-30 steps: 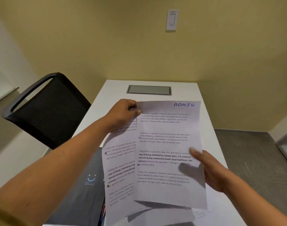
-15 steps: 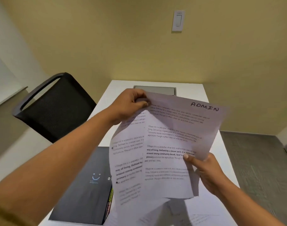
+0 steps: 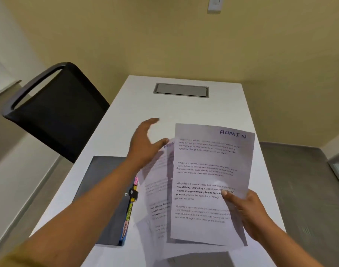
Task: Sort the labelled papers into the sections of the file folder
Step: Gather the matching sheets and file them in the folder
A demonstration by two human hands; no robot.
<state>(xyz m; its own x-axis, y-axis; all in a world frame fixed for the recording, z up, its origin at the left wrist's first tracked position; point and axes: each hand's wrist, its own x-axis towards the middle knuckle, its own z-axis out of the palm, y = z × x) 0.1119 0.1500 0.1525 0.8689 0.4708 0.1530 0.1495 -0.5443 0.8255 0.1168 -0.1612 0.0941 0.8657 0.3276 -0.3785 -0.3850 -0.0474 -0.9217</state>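
Observation:
A printed sheet marked ADMIN is held up over the white table. My right hand pinches its lower right edge, thumb on the front. A second printed sheet hangs loose just left of and behind it, blurred. My left hand hovers over that sheet's top with fingers spread and holds nothing. The dark grey file folder lies shut on the table under my left forearm, coloured section tabs showing along its right edge.
A black chair stands at the table's left side. A grey cable hatch is set into the far end of the table. More paper lies on the table below the raised sheets.
My left hand has let go of the sheets' top corner and spread open. The ADMIN sheet has straightened in my right hand, and the second sheet sags away to the left.

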